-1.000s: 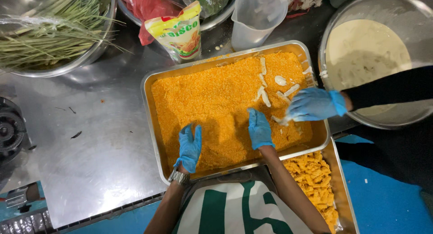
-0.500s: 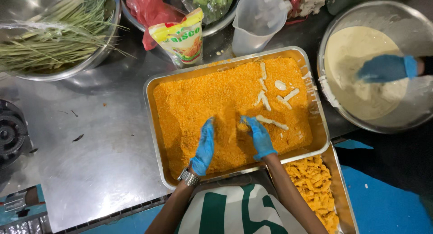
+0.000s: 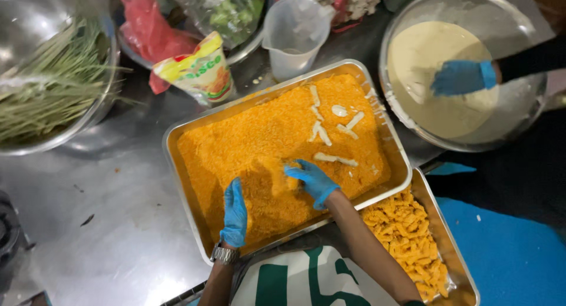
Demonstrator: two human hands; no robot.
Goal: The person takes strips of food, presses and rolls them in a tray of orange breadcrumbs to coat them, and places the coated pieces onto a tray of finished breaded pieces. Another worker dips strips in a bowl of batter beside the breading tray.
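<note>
Orange breadcrumbs are filling the rectangular steel tray (image 3: 177, 142) at frame centre, with pale battered strips (image 3: 321, 132) lying in its upper right part. Risk, as judged: crumbs could be spilling over the low rim onto the steel tabletop (image 3: 106, 223) if scooped hard, and wet batter could be clumping the coating. Left hand (image 3: 234, 214), blue-gloved, is standing on edge, fingers straight and open, gripping nothing. Right hand (image 3: 312, 181), also gloved, is curling loosely over a crumb-covered piece (image 3: 290, 181); whether it is gripping it, cannot tell. Another person's gloved hand (image 3: 461, 77) is reaching into the round batter bowl (image 3: 530, 114), upper right.
</note>
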